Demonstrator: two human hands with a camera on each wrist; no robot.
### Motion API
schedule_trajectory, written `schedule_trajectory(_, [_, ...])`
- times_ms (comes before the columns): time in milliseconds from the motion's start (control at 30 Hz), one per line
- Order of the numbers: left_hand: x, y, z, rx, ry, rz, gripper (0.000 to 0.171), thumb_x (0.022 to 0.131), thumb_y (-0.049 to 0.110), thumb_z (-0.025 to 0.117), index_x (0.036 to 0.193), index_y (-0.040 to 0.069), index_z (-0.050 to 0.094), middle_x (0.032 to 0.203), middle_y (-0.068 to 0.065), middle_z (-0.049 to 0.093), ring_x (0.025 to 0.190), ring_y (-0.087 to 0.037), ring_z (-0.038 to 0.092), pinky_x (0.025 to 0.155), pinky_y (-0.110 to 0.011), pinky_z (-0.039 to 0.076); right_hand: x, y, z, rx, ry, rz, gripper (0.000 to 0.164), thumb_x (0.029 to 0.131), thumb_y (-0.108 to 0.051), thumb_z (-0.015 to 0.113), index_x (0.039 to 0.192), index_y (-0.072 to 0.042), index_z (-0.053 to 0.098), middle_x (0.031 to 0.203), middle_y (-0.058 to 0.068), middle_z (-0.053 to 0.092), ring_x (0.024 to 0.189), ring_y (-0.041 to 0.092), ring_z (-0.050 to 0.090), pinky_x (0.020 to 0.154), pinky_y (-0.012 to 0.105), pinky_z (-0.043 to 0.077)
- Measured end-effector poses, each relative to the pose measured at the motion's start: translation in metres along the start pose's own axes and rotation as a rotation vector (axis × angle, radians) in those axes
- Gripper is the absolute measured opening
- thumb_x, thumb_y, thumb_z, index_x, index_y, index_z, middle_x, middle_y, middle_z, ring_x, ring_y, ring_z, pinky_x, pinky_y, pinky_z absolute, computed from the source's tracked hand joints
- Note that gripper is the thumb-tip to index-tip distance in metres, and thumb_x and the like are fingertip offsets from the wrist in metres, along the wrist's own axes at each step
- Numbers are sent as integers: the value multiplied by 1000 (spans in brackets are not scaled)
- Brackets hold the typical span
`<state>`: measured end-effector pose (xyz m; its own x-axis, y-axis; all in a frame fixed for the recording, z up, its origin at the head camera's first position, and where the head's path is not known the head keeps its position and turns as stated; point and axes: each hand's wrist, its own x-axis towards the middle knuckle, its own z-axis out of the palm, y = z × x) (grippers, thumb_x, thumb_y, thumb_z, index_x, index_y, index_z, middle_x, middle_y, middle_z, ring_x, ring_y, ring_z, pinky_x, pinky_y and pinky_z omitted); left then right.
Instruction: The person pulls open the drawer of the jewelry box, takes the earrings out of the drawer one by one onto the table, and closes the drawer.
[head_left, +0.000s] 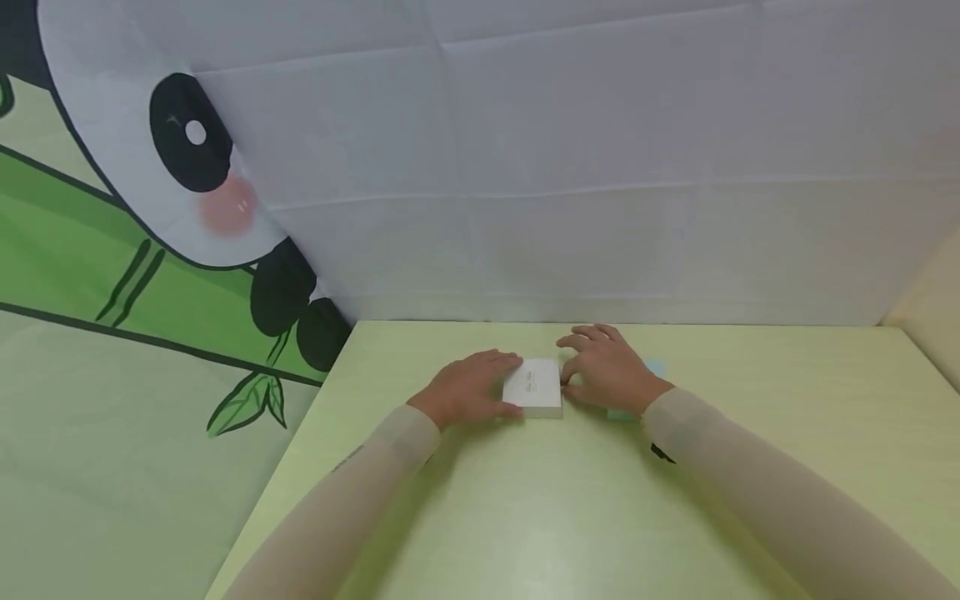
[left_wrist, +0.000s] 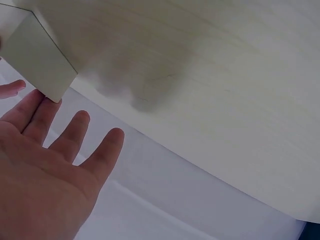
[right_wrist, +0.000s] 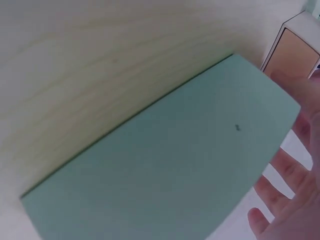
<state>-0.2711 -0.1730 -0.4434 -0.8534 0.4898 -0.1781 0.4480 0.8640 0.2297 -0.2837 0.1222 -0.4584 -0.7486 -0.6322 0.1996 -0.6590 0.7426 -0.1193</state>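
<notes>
A small white box (head_left: 531, 383) with faint print on its top lies on the table. My left hand (head_left: 474, 387) holds it from the left, thumb at the near edge and fingers at the far edge. In the left wrist view, fingertips of the left hand (left_wrist: 55, 160) touch a corner of the box (left_wrist: 42, 55). On the other side, my right hand (head_left: 606, 367) has its thumb and index finger at the box's right edge, the other fingers spread. The right wrist view shows a brownish end face on the box (right_wrist: 292, 52), near the right thumb.
A flat pale green piece (right_wrist: 165, 155) lies on the table under my right wrist, mostly covered in the head view. The pale wood-look table (head_left: 517, 508) ends at a white cloth backdrop (head_left: 570, 167). A cartoon-printed cloth (head_left: 150, 350) hangs at the left.
</notes>
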Motion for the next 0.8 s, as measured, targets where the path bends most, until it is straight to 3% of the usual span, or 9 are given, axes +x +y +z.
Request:
schedule_trajectory(133, [-2,3,-2,-22,-11,-12,95,103,62,89,180,22,51,186,-2,54,173,-29,53,137,-57,51,1,-6,1,-24,4,10,4,103,-32,95,101,-29,97,158,12,78,161,46,61,137,71,44])
schedule_trajectory(333, [-6,8,-9,-43,-41,-47,97,102,59,92,181,21,51,190,-2,49,181,-31,42,142,-59,45,1,-13,3,-44,2,32,5,102,-31,95,98,-30,97,157,11,78,161,45,62,136,69,45])
schedule_trajectory(800, [-12,9,-10,-29,-61,-57,98,101,56,93,182,23,50,191,2,46,181,-29,40,143,-59,43,-5,-25,3,-77,6,69,6,100,-31,98,94,-31,98,155,10,80,159,43,63,134,68,47])
